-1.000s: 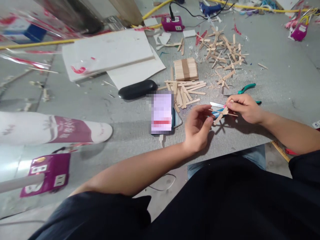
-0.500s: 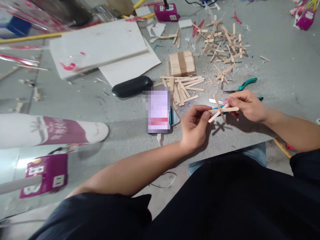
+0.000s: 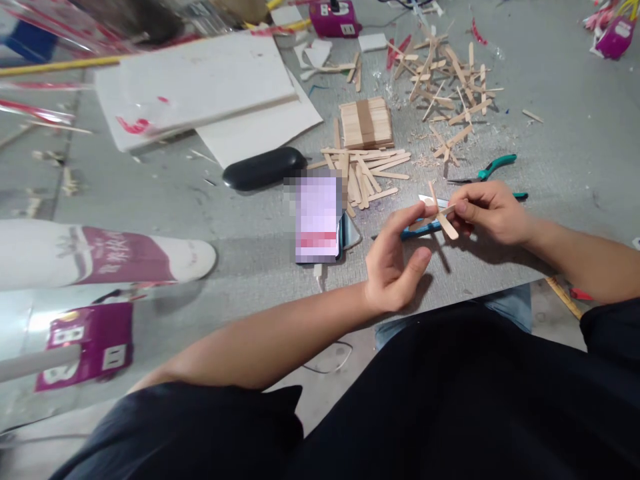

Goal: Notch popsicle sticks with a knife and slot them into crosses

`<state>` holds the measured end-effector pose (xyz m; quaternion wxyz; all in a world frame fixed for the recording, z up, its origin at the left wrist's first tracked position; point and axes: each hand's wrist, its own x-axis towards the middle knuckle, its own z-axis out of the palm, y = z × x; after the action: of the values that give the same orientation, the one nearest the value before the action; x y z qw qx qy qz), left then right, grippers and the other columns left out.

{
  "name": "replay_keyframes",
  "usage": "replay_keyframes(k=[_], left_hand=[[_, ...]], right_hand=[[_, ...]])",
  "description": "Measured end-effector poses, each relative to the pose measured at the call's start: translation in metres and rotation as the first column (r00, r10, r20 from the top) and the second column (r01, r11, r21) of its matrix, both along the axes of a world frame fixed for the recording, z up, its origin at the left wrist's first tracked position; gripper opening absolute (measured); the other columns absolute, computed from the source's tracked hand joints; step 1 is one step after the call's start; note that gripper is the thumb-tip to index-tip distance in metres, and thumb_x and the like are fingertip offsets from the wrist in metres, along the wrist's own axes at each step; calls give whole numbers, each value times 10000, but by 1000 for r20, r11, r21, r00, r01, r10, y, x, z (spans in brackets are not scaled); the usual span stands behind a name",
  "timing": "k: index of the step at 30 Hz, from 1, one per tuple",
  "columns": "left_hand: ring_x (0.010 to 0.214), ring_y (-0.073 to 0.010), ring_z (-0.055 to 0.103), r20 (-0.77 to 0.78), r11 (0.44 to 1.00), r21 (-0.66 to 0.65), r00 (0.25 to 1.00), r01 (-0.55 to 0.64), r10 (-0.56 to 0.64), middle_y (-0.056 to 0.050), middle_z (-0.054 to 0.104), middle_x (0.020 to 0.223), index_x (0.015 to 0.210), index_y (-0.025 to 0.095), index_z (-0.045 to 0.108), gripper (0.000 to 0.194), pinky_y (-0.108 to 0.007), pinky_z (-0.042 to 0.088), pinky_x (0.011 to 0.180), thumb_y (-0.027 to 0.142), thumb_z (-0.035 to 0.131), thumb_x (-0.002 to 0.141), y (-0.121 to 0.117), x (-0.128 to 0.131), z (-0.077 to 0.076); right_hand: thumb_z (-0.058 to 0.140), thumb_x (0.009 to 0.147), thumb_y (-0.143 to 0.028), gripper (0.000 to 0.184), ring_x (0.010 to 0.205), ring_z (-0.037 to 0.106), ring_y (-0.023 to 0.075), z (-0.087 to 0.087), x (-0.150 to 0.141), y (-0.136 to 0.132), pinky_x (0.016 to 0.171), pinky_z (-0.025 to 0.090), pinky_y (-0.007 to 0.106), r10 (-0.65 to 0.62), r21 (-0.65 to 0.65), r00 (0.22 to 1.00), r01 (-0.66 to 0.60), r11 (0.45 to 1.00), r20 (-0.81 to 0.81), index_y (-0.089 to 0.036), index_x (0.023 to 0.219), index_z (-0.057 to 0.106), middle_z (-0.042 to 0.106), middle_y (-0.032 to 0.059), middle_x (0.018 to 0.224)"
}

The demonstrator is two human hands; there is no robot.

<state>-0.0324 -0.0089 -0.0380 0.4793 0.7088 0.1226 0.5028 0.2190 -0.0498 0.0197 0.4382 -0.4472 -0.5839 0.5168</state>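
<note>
Between thumb and fingers, my right hand (image 3: 493, 213) pinches one arm of a star of crossed popsicle sticks (image 3: 447, 225), held above the table. My left hand (image 3: 400, 257) is open beside it, thumb and index finger apart; its fingertips are close to the star, and I cannot tell whether they touch it. Under the star lies a blue utility knife (image 3: 425, 229), partly covered by my hands. Green-handled pliers (image 3: 493, 168) rest just beyond my right hand, which hides part of them.
Loose popsicle sticks (image 3: 367, 177) and a banded stack of sticks (image 3: 367, 123) lie past a phone (image 3: 317, 220). Farther back is a heap of crossed sticks (image 3: 445, 80). A black case (image 3: 265, 168), white foam boards (image 3: 200, 87) and a white bottle (image 3: 145, 257) are leftward.
My left hand has let go of the star, its thumb and index finger spreading apart. The star has turned in my right hand, which stays nearly in place.
</note>
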Motion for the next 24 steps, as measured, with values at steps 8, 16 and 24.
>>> replay_keyframes(k=[8,16,24], left_hand=[[1484,-410,724,-55,989,110,993,-97,103,-108,804,1422,1583,375,671,569,-725,602,1284,565,791,1060,5,0,4],[1326,-331,812,-30,968,238,996,-75,85,-112,785,1430,1649,378,566,690,-569,719,1127,300,834,1018,1,9,4],[1225,-253,836,-34,965,239,992,-107,118,-75,817,1328,1507,360,649,478,-429,754,945,145,686,1082,-3,8,11]], right_hand=[[754,1110,-651,463,652,612,120,3,0,-4,630,479,288,48,22,994,-50,998,96,-217,946,768,714,-13,761],[689,1178,-416,330,807,693,134,8,-3,-5,814,546,291,140,282,944,-227,932,299,-216,933,784,804,11,879],[860,1057,-373,489,844,797,157,-7,-11,-15,765,602,287,-140,558,946,-49,828,291,-296,1450,579,810,-1,1058]])
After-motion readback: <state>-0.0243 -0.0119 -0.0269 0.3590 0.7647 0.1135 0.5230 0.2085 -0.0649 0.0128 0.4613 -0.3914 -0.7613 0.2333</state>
